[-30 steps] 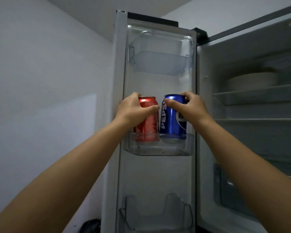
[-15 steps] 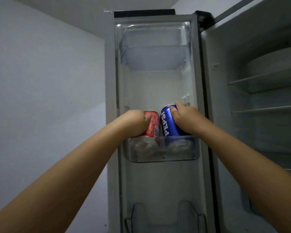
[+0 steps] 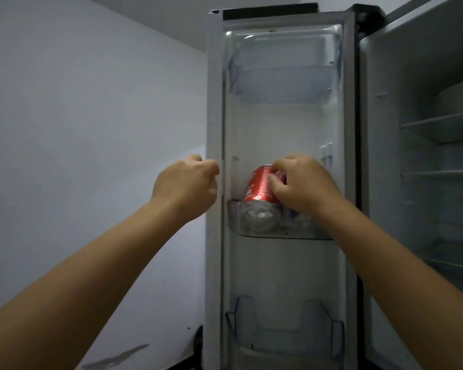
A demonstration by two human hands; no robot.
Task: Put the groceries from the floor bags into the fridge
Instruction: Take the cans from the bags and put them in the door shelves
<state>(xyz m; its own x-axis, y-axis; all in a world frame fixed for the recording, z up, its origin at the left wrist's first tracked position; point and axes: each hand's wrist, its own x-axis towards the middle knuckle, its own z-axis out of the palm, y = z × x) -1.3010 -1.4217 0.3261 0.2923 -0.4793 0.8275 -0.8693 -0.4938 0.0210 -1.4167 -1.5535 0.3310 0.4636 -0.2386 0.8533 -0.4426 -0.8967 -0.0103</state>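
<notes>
The red can (image 3: 259, 186) stands in the clear middle door shelf (image 3: 237, 220), towards its left end, base behind the shelf's front wall. The right hand (image 3: 302, 184) curls its fingers around the can's upper right side, hiding the rest of the shelf. The left hand (image 3: 185, 185) is off the can, loosely curled and holding nothing, just beside the outer edge of the fridge door (image 3: 214, 129). Open wall (image 3: 91, 129) lies left of it; the top door shelf (image 3: 284, 81) looks bare
</notes>
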